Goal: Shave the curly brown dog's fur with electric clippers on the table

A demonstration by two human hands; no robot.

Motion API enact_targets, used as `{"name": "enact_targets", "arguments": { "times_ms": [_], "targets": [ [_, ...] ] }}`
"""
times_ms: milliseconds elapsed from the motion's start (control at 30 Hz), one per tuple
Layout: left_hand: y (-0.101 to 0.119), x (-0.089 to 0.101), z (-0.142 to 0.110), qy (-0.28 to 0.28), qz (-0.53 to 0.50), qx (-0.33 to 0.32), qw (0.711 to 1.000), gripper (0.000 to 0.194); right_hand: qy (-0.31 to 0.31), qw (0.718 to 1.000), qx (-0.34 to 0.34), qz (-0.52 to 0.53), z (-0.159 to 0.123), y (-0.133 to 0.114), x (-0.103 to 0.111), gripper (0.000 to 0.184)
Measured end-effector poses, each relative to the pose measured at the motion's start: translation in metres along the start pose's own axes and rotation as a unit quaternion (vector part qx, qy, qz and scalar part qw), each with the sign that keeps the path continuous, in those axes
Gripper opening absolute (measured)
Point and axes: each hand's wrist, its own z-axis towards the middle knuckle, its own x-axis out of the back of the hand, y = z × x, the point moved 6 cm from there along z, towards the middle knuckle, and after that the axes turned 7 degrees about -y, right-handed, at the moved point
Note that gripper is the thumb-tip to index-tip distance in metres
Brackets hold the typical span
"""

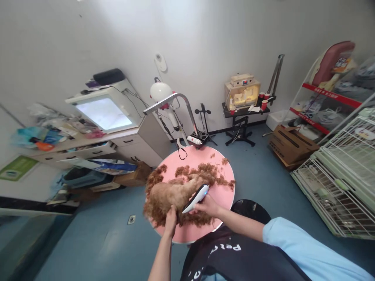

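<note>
The right hand (pixel 203 205) is found with its fingers clamped around a white clipper (pixel 195 199), on which a blue light is lit at the end farther from the left fingers. The clipper's other end is directed down toward the left hand (pixel 170 219), near its fingertips. The left hand is placed against the near side of a brown dog (pixel 166 194); its fingertips are partly hidden by fur, and whether they are clamped or merely laid there cannot be told. The dog is positioned beyond the left fingers and to the left of the right fingers, on a round pink table (pixel 223 195). Loose fur clumps (pixel 207 170) are scattered beyond both sets of fingers, and more fur is noted below the right fingers. Past the dog, well apart from the fingers, a black loop (pixel 182 153) is seen at the table's far edge, with a white bottle (pixel 193 139) just to its right. A metal arm (pixel 159 104) is mounted farther beyond. To the right of the right fingers, a black stool (pixel 254 211) is partly covered by the forearm.
</note>
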Motion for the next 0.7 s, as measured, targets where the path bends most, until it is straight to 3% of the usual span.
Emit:
{"name": "enact_targets", "arguments": {
  "times_ms": [200, 400, 467, 500, 600, 700],
  "targets": [
    [0.015, -0.068, -0.006, -0.025, -0.153, 0.007, 0.988, 0.064, -0.017, 0.999, 0.037, -0.011, 0.0, -0.037, 0.05, 0.039],
    [-0.017, -0.113, 0.004, 0.059, -0.34, 0.031, 0.938, 0.055, -0.076, 0.995, 0.064, -0.009, 0.026, -0.057, 0.105, 0.038],
    [-0.024, -0.13, 0.008, 0.049, -0.383, 0.012, 0.922, 0.056, -0.119, 0.991, 0.061, -0.003, 0.039, -0.053, 0.118, 0.036],
    [-0.022, -0.142, 0.009, 0.01, -0.402, -0.007, 0.916, 0.058, -0.14, 0.988, 0.067, 0.001, 0.045, -0.051, 0.122, 0.035],
    [-0.006, -0.166, 0.005, -0.031, -0.462, -0.065, 0.884, 0.058, -0.187, 0.979, 0.067, 0.032, 0.057, -0.047, 0.131, 0.039],
    [0.023, -0.172, -0.003, 0.047, -0.498, -0.133, 0.856, 0.05, -0.199, 0.978, 0.045, 0.034, 0.066, -0.048, 0.13, 0.042]
  ]
}}
